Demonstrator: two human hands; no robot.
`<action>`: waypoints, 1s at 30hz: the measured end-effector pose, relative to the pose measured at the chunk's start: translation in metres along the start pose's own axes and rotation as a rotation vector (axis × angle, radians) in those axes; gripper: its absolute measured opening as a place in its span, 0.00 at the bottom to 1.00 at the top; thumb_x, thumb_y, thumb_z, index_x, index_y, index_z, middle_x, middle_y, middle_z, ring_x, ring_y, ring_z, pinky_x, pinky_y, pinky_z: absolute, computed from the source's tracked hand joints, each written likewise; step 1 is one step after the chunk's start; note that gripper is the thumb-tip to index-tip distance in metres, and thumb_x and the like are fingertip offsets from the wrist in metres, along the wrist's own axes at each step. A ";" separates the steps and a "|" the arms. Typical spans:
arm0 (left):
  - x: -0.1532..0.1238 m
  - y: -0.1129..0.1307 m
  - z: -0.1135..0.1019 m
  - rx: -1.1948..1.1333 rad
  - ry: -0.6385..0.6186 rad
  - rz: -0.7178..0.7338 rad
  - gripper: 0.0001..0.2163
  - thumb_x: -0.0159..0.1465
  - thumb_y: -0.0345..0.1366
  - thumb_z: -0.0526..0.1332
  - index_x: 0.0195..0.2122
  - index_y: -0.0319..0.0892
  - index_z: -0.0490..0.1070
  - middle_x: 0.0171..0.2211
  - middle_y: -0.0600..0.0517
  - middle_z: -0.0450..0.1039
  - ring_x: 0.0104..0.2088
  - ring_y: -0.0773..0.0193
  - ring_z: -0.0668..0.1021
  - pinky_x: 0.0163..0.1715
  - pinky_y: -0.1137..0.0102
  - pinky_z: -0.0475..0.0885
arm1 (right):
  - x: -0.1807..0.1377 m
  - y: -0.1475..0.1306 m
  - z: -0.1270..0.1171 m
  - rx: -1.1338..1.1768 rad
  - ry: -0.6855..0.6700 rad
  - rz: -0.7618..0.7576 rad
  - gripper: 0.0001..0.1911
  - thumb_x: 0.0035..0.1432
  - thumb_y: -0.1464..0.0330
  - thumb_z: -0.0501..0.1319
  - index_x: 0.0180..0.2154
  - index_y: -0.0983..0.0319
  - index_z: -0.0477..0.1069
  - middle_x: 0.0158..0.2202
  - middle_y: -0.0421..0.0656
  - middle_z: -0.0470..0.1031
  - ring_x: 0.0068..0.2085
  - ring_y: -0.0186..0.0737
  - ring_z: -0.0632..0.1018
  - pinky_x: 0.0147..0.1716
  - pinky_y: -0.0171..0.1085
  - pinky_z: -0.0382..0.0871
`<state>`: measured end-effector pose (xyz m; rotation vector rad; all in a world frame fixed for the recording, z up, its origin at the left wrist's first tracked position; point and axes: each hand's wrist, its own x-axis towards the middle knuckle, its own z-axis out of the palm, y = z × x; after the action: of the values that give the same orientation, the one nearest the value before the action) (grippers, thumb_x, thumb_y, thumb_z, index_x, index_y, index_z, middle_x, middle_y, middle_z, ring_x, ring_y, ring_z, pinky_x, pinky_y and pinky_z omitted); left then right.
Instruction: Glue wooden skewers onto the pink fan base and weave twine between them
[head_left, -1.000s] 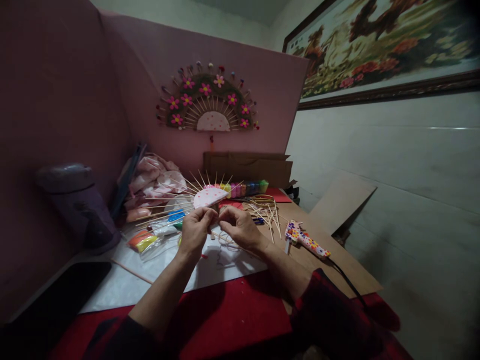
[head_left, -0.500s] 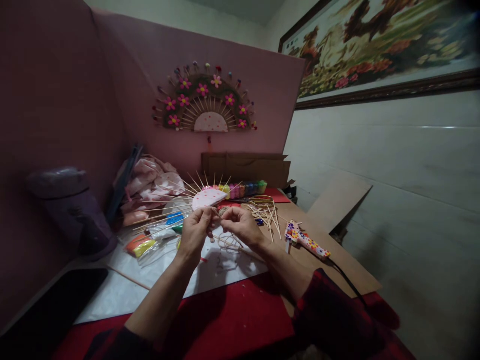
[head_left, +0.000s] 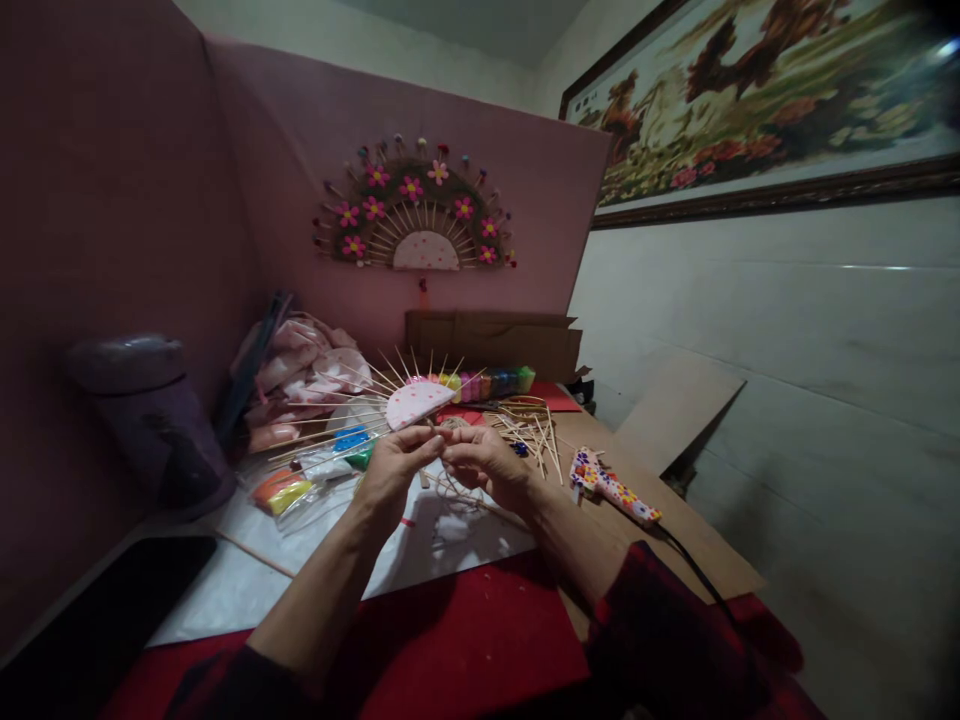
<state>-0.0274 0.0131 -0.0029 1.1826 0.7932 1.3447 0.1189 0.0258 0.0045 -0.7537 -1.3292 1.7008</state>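
My left hand (head_left: 397, 472) and my right hand (head_left: 489, 462) meet just in front of a half-round, pink-dotted white piece (head_left: 418, 402). Thin wooden sticks (head_left: 309, 402) fan out from that piece to the left and back. Both hands are closed in a pinch, fingertips nearly touching, on what looks like thin string. Loose loops of this string (head_left: 459, 490) hang below the right hand onto the white sheet. Behind the fingers, a small ball of twine (head_left: 451, 424) shows in part. The exact spot between the fingertips is mostly hidden.
Loose short sticks (head_left: 536, 435) and a flower-patterned glue gun (head_left: 615, 490) lie on the right on cardboard. Bagged coloured clay (head_left: 283, 495) is at left, near a purple bottle (head_left: 154, 420) and a dark phone-like slab (head_left: 120, 610). A finished flowered fan (head_left: 411, 215) hangs behind.
My hands have shifted slightly, with the fingertips now closer together. The string loops below them have changed shape. The whole view has tipped slightly, so the background sits lower.
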 end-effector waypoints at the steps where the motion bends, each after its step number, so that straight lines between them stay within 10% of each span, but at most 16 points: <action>1: 0.000 0.000 0.000 0.004 0.010 -0.003 0.16 0.46 0.41 0.72 0.33 0.37 0.79 0.28 0.46 0.78 0.27 0.65 0.75 0.28 0.73 0.67 | 0.000 0.000 0.000 0.002 -0.003 0.002 0.11 0.38 0.69 0.67 0.25 0.64 0.67 0.15 0.34 0.67 0.14 0.22 0.57 0.14 0.28 0.40; 8: -0.001 0.003 0.003 0.145 0.136 0.084 0.12 0.44 0.41 0.71 0.22 0.37 0.77 0.20 0.50 0.74 0.18 0.70 0.69 0.16 0.76 0.59 | 0.005 0.007 0.002 -0.212 0.107 -0.175 0.15 0.40 0.63 0.69 0.23 0.61 0.63 0.17 0.36 0.70 0.15 0.25 0.60 0.14 0.28 0.49; 16: -0.002 0.004 0.005 0.141 0.212 0.092 0.12 0.46 0.41 0.69 0.23 0.37 0.74 0.11 0.57 0.65 0.10 0.74 0.62 0.09 0.77 0.53 | 0.000 0.009 -0.001 -1.001 0.303 -0.561 0.05 0.51 0.71 0.63 0.25 0.60 0.68 0.22 0.37 0.69 0.25 0.33 0.67 0.26 0.33 0.57; 30: 0.000 0.006 0.004 0.122 0.319 0.143 0.14 0.42 0.42 0.71 0.22 0.37 0.72 0.15 0.54 0.71 0.16 0.66 0.74 0.18 0.72 0.72 | 0.005 0.004 -0.010 -0.980 0.332 -0.565 0.07 0.51 0.69 0.64 0.24 0.61 0.68 0.23 0.38 0.70 0.26 0.34 0.68 0.28 0.34 0.59</action>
<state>-0.0256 0.0115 0.0040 1.1506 1.0452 1.6493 0.1239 0.0342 -0.0017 -0.9957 -1.8814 0.3943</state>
